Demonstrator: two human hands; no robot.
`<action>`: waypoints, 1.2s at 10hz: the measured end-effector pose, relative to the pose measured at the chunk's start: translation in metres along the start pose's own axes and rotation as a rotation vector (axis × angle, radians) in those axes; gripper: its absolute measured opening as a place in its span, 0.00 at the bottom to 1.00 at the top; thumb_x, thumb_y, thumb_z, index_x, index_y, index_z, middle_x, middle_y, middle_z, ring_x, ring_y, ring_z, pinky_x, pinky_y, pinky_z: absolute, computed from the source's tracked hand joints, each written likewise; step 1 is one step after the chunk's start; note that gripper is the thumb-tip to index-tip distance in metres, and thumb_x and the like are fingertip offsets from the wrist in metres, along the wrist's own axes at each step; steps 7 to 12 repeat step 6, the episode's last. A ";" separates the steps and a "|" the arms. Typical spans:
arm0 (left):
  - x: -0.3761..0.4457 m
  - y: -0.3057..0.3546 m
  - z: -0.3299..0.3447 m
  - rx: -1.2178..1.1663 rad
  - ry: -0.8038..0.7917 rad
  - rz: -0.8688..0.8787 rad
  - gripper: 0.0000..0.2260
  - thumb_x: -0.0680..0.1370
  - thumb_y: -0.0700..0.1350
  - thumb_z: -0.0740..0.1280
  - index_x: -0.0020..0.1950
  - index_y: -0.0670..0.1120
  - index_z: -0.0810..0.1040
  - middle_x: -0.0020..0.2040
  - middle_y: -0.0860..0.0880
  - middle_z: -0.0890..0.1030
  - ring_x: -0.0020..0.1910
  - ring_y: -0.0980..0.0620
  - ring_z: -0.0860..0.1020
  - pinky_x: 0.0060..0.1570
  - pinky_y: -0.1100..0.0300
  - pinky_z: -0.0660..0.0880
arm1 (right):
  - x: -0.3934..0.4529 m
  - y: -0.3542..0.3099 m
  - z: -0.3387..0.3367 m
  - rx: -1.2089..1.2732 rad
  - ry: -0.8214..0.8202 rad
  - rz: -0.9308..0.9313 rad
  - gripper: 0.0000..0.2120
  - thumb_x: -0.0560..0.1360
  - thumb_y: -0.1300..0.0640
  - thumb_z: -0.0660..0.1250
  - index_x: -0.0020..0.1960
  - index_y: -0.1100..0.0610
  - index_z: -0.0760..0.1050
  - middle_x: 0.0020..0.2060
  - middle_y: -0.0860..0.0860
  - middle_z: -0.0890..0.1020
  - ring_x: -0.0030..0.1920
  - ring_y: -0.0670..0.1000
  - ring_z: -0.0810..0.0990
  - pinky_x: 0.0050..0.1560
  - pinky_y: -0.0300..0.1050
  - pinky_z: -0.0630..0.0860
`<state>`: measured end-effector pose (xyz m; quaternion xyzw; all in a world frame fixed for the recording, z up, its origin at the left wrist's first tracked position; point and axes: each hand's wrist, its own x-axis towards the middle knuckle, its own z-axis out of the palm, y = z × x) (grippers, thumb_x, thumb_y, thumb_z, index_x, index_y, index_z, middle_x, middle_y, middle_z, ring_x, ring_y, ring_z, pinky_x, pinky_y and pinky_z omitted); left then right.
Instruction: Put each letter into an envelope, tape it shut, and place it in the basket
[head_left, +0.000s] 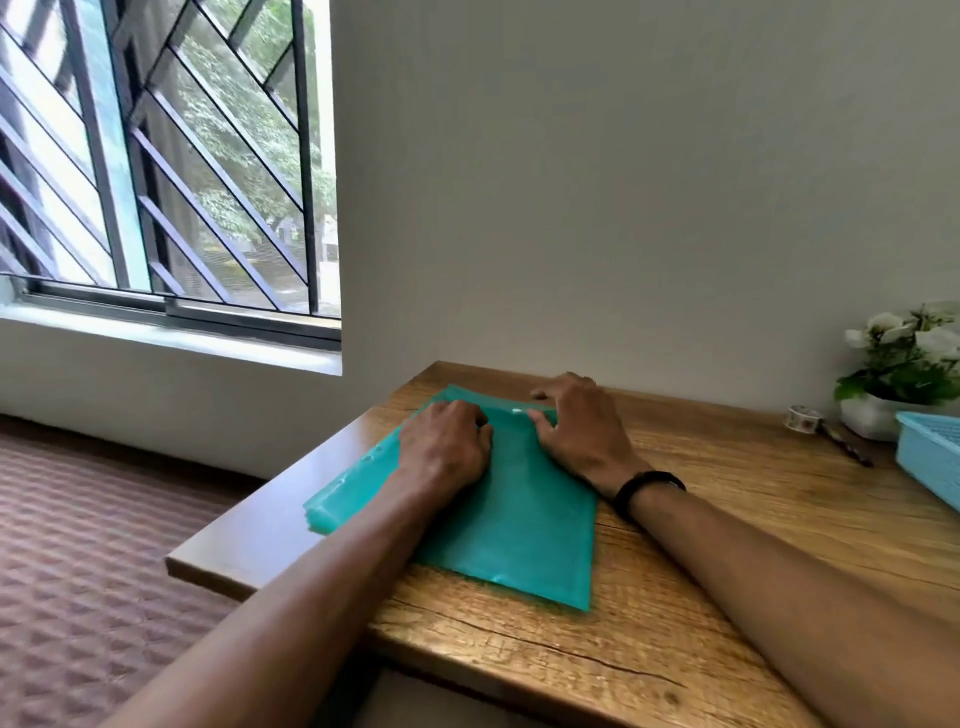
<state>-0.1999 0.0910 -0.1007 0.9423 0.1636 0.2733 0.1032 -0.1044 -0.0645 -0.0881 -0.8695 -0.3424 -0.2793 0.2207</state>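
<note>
Left hand: the left hand (447, 441) lies palm down on the green envelope (498, 514), fingers curled at the flap edge; it presses rather than grasps, and nothing is clasped inside it as far as I can see.
Right hand: the right hand (576, 426) arches over the far right corner, thumb on the flap, fingers bent over the top edge; whether they pinch the flap is hidden.
Snap button: a white snap button (517, 411) shows between the two hands.
Envelope: flat on the wooden table (727, 519), near its left end.
Step, as I judge it: closing the flap; press it flat evenly before taping.
Tape roll: the tape roll (802, 417) stands well apart, far right.
Basket: the blue basket (930, 457) sits at the right edge, beside a flower pot (872, 413).
</note>
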 end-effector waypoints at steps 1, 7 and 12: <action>0.000 -0.005 0.000 0.009 0.003 -0.030 0.15 0.82 0.55 0.63 0.63 0.51 0.83 0.63 0.43 0.83 0.63 0.40 0.80 0.62 0.47 0.77 | -0.004 0.001 -0.005 0.108 0.027 0.074 0.14 0.79 0.52 0.70 0.61 0.57 0.84 0.58 0.55 0.86 0.60 0.55 0.81 0.64 0.51 0.77; -0.015 0.039 -0.025 -0.176 0.016 0.308 0.07 0.80 0.51 0.69 0.55 0.54 0.85 0.48 0.52 0.86 0.44 0.53 0.80 0.45 0.54 0.79 | -0.091 0.042 -0.091 0.159 -0.196 0.256 0.12 0.78 0.46 0.71 0.51 0.54 0.86 0.50 0.48 0.87 0.48 0.44 0.82 0.50 0.40 0.80; -0.015 0.039 -0.025 -0.176 0.016 0.308 0.07 0.80 0.51 0.69 0.55 0.54 0.85 0.48 0.52 0.86 0.44 0.53 0.80 0.45 0.54 0.79 | -0.091 0.042 -0.091 0.159 -0.196 0.256 0.12 0.78 0.46 0.71 0.51 0.54 0.86 0.50 0.48 0.87 0.48 0.44 0.82 0.50 0.40 0.80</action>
